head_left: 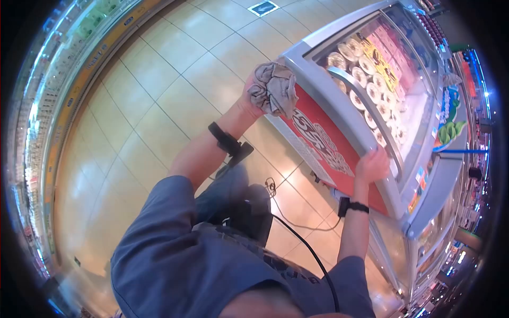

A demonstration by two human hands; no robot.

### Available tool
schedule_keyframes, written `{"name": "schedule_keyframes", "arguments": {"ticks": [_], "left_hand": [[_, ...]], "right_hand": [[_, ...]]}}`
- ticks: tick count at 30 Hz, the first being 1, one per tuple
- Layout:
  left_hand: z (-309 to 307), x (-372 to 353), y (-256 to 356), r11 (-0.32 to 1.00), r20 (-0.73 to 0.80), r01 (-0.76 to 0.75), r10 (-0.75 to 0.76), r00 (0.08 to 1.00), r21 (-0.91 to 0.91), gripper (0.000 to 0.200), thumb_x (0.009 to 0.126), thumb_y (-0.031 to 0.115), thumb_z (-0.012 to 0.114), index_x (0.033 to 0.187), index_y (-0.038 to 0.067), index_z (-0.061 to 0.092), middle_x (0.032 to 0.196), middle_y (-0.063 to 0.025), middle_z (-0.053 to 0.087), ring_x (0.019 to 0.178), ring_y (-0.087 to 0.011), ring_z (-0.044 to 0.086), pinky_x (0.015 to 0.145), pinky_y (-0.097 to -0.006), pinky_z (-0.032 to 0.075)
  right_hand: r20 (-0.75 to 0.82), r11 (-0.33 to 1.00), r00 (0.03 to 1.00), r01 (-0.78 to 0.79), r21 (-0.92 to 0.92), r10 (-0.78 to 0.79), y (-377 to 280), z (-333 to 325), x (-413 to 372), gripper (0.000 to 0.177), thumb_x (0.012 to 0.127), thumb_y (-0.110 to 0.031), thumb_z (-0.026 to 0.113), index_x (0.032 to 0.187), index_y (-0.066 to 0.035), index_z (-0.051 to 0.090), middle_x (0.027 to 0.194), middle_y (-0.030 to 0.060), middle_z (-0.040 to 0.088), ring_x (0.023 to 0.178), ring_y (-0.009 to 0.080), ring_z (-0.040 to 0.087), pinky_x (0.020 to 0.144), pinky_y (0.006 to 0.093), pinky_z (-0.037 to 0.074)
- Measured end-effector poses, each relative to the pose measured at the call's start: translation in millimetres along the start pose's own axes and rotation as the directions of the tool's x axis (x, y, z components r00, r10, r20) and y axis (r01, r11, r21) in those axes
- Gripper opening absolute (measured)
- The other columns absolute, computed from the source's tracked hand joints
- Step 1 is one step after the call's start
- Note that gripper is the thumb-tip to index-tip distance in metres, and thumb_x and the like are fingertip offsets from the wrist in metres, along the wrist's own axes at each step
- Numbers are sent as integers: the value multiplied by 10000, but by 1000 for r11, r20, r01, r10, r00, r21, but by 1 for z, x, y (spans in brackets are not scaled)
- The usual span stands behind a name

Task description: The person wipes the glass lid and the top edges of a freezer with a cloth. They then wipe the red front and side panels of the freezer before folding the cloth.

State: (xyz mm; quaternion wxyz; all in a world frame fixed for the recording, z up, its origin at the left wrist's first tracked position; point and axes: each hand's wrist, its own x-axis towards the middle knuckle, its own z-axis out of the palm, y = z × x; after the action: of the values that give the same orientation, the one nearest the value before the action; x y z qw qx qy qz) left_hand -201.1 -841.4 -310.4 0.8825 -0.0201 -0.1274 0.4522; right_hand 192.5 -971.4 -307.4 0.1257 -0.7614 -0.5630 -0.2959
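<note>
A crumpled grey-beige cloth (275, 89) is bunched in my left hand (253, 95), which is closed around it at the upper left corner of a chest freezer (339, 114). My right hand (373, 166) lies on the freezer's grey front rim, beside the lower end of the curved handle (366, 102). Its fingers are partly blurred and look loosely spread, with nothing held. Under the glass lid sit many round white-topped items (373, 93), with yellow and pink packages behind them. The freezer's front panel (323, 138) is red with white lettering.
A black cable (307, 245) runs by my body, and a thinner cord (297, 225) trails over the tiled floor (164, 90). Stocked shelves (40, 132) curve along the left. Another glass-sided case (395, 241) adjoins the freezer at the lower right. A floor sign (263, 7) lies at the top.
</note>
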Motion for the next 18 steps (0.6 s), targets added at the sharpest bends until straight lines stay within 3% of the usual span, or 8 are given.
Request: {"name": "schedule_keyframes", "arguments": {"ticks": [4, 6, 8, 9, 10, 13, 15, 18], "left_hand": [[101, -17, -32, 996, -37, 76, -75, 996, 37, 444, 1040, 336, 382, 1256, 0, 577, 1144, -204, 680, 1021, -382, 676, 933, -536, 551], [134, -26, -43, 991, -73, 135, -132, 988, 24, 443, 1039, 333, 393, 1258, -5, 578, 1167, -213, 669, 1050, -389, 663, 944, -529, 545], [182, -43, -66, 975, -119, 215, -208, 971, 50, 395, 1039, 325, 416, 1204, 11, 589, 1126, -180, 651, 1035, -350, 636, 917, -490, 540], [231, -51, -96, 706, -478, 207, 209, 853, 677, 356, 1046, 342, 427, 1141, 37, 586, 1053, -138, 618, 976, -315, 603, 878, -458, 529], [186, -49, -83, 919, -104, 341, -326, 939, 200, 348, 1051, 383, 431, 1092, 66, 568, 972, -109, 584, 927, -291, 572, 850, -441, 509], [232, -81, -115, 536, -319, 412, -263, 911, 737, 387, 1042, 426, 477, 1151, 64, 558, 931, -92, 672, 768, -183, 670, 644, -280, 546], [219, -104, -103, 200, -437, 485, -240, 867, 851, 311, 999, 256, 631, 1201, 25, 586, 976, -60, 677, 871, -144, 667, 690, -298, 573], [209, -130, -94, 133, -417, 454, -233, 878, 881, 202, 947, 156, 708, 1058, 41, 583, 923, -28, 662, 841, -94, 642, 647, -259, 539]], "right_hand": [[278, 974, 960, -24, 226, -41, 6, 2, 0, 485, 1034, -429, 475, 1343, -74, 591, 1373, 167, 589, 1289, 304, 539, 1107, 494, 351], [637, 558, 736, -436, 706, -231, -28, -71, 12, 564, 1058, -483, 454, 1404, -46, 541, 1410, 173, 544, 1375, 265, 462, 1163, 463, 309], [593, -1, 697, -648, 761, -404, -74, -168, 12, 583, 1053, -424, 513, 1509, -70, 430, 1436, 149, 532, 1349, 274, 480, 1146, 436, 346], [546, -18, 698, -624, 781, -464, -89, -207, 11, 609, 1061, -430, 497, 1542, -77, 378, 1449, 136, 523, 1363, 262, 463, 1157, 420, 334], [498, -35, 698, -598, 801, -514, -102, -241, 10, 636, 1068, -437, 480, 1574, -83, 327, 1462, 124, 514, 1377, 250, 446, 1168, 405, 323], [532, -213, 711, -670, 711, -461, -123, -304, -7, 683, 1013, -338, 629, 1567, -71, 332, 1349, 126, 586, 1270, 210, 531, 1095, 366, 398], [605, -18, 633, -698, 716, -482, -137, -319, -23, 605, 969, -250, 695, 1479, -48, 439, 1152, 91, 659, 1063, 165, 619, 935, 335, 491], [662, 2, 614, -733, 681, -429, -153, -307, -52, 400, 953, -254, 709, 1261, -23, 603, 918, 43, 664, 838, 119, 619, 753, 307, 508]]}}
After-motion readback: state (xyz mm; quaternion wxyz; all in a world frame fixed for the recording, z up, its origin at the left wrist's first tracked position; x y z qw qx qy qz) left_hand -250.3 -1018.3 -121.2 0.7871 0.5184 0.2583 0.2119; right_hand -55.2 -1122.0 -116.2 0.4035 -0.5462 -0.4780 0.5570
